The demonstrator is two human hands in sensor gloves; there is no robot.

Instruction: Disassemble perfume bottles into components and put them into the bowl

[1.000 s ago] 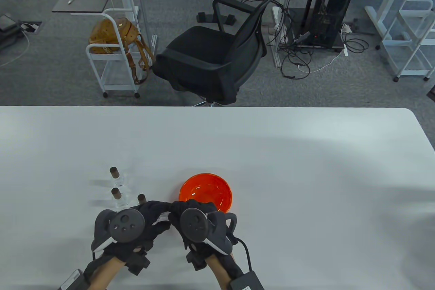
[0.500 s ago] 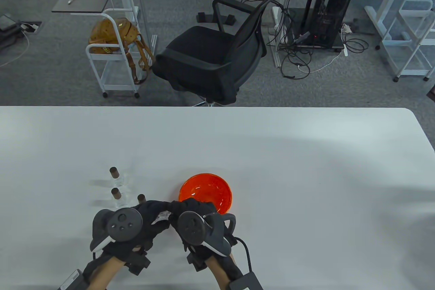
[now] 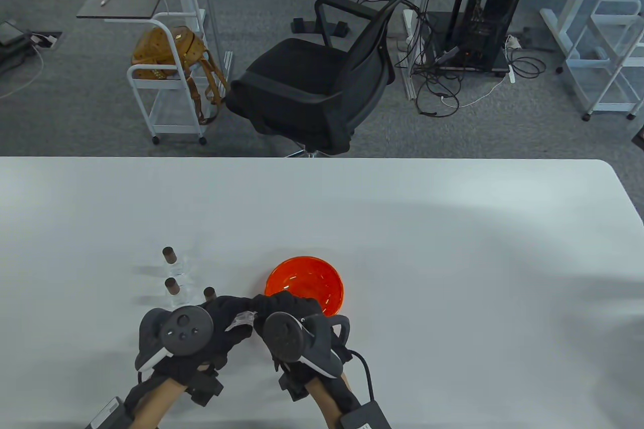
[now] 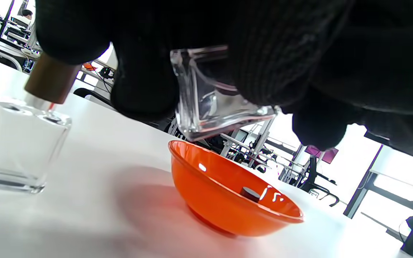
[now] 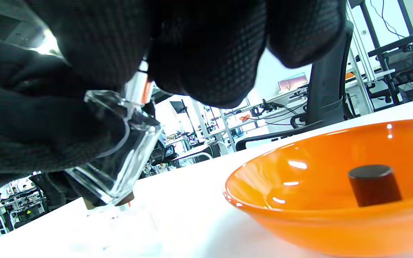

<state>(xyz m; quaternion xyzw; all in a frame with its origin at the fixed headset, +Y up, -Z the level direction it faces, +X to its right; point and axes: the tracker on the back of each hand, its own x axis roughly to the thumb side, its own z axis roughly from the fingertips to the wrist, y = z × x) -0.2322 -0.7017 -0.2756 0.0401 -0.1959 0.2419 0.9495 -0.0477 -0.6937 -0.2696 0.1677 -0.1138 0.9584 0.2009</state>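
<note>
Since a second ago we have barely shifted; only our right hand (image 3: 287, 321) has rolled slightly. Our left hand (image 3: 221, 321) grips a clear glass bottle (image 4: 213, 96) just beside the orange bowl (image 3: 306, 288), while our right fingers (image 5: 206, 53) pinch its sprayer neck (image 5: 138, 89). One dark cap (image 5: 374, 184) lies in the bowl. Three capped bottles (image 3: 173, 288) wait on the table (image 3: 402, 228), so we judge ourselves early.

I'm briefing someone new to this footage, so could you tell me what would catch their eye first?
The orange bowl near the table's front edge stands out, with a dark cap already inside. Just left of it, the left hand and right hand meet around a clear glass bottle held off the table. Capped bottles stand further left.
</note>
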